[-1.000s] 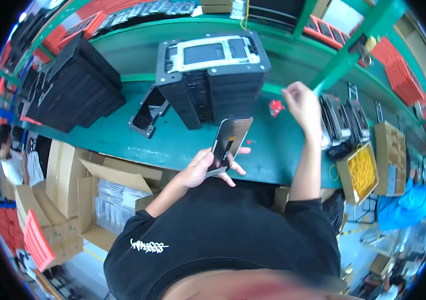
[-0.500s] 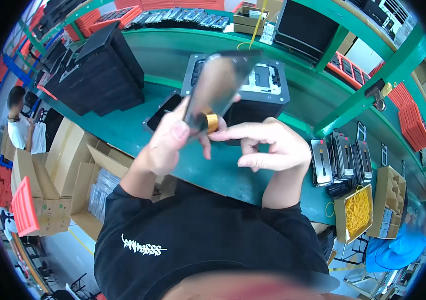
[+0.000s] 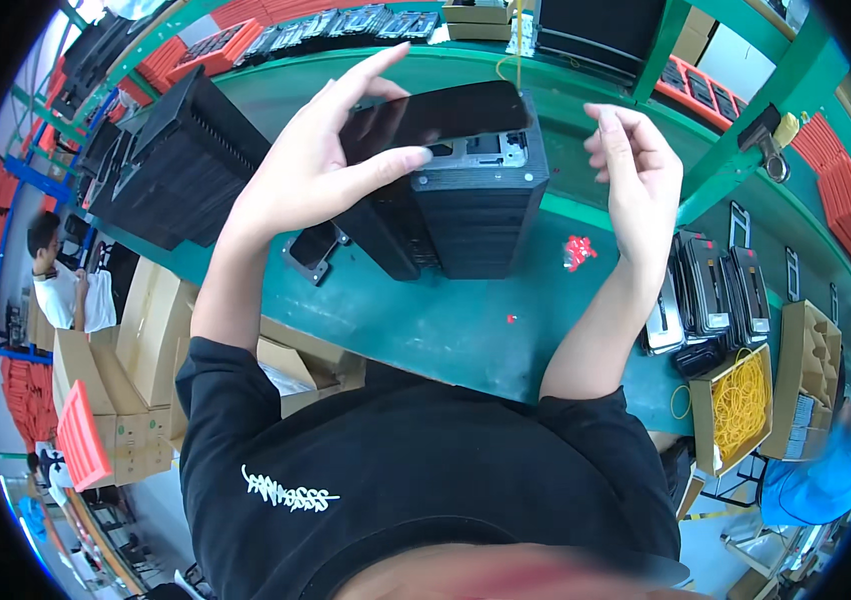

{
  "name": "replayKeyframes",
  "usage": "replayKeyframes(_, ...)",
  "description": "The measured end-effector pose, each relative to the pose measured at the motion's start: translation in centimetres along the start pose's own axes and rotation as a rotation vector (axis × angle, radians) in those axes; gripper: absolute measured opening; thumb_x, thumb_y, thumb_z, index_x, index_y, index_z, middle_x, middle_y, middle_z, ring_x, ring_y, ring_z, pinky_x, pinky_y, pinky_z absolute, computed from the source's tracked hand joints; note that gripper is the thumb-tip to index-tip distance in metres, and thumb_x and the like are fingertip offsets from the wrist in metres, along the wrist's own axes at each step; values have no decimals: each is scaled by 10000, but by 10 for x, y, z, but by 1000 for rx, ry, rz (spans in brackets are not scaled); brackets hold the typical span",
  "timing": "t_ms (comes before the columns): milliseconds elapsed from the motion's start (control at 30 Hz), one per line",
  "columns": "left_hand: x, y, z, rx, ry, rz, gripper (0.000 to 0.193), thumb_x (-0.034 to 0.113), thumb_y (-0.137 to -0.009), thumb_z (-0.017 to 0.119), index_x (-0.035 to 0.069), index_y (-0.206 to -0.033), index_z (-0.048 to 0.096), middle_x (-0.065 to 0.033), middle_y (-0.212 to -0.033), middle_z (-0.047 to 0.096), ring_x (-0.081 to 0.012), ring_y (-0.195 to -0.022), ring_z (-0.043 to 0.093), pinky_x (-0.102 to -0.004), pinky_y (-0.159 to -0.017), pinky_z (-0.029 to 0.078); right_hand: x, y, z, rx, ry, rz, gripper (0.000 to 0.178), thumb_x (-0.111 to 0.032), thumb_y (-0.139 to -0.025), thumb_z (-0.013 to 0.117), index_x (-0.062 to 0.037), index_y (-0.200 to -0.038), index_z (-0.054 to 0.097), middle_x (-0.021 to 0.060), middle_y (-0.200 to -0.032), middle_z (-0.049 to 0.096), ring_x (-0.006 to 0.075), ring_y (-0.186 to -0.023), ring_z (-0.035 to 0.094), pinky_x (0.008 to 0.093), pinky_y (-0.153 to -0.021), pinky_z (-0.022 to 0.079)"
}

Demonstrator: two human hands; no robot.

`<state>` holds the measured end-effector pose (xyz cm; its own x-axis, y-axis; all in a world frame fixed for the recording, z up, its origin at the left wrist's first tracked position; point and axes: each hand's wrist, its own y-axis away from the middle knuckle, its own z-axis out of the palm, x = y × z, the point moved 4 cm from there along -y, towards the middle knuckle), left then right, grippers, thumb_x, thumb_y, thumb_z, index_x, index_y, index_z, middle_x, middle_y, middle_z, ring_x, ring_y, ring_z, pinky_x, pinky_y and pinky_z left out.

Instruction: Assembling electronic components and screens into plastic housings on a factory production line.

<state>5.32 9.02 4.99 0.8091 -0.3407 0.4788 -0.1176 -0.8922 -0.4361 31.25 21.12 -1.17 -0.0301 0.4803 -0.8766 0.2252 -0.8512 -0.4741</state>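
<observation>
My left hand (image 3: pixel 331 165) holds a glossy black phone screen panel (image 3: pixel 456 112) by its left end, with thumb along the near side and fingers on the far side. The panel tilts over a stack of black trays (image 3: pixel 481 225), hiding part of the top tray's light insert. Off to the right, my right hand (image 3: pixel 641 180) is raised above the bench, apart from the panel. Its fingers are curled in with their tips close together; anything between them is too small to make out. Small red scraps (image 3: pixel 578 252) lie on the bench below it.
A taller dark tray stack (image 3: pixel 191 165) stands at left. A small black frame (image 3: pixel 314 250) lies near the middle stack. At right are framed panels (image 3: pixel 703 290), a box of yellow bands (image 3: pixel 741 415) and a green post (image 3: pixel 736 155). Cartons (image 3: pixel 131 420) stand at lower left.
My left hand has carried the panel up and away, turning it flatter above the tray stack. My right hand has left the panel's golden-orange strip and moved right and up. Red scraps now show.
</observation>
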Motion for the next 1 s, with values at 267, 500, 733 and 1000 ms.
replayKeyframes(267, 2, -17, 12, -50, -91, -18, 872, 276, -844, 815, 93, -1579, 384, -124, -1246, 639, -234, -1163, 603, -351, -1078, 436, 10, -3, 33, -161, -172, 58, 424, -304, -1073, 521, -48, -1403, 594, 125, -1278, 652, 188, -1165, 597, 308, -953, 457)
replayKeyframes(500, 0, -13, 9, 7, -86, 77, 936, 280, -783, 853, 86, -1574, 392, -129, -1256, 651, -250, -1188, 611, -361, -1093, 436, 13, 5, 48, -332, -282, 105, 614, -243, -1029, 499, -72, -1598, 346, 187, -1609, 371, 306, -1502, 332, 385, -1207, 266)
replayKeyframes(733, -2, -7, 4, 12, -18, 83, 955, 270, -753, 864, 68, -1564, 402, -131, -1268, 658, -253, -1213, 607, -373, -1125, 408, -3, 10, 56, -368, -284, 102, 725, -114, -970, 521, 2, -1613, 207, 218, -1591, 344, 285, -1442, 362, 354, -1181, 286)
replayKeyframes(1000, -6, -9, 6, -17, -13, 83, 933, 268, -766, 850, 65, -1560, 404, -131, -1286, 653, -260, -1257, 580, -380, -1152, 373, -2, 8, 56, -342, -105, -21, 663, -112, -962, 489, 8, -1578, 276, 254, -1570, 377, 306, -1448, 386, 367, -1185, 293)
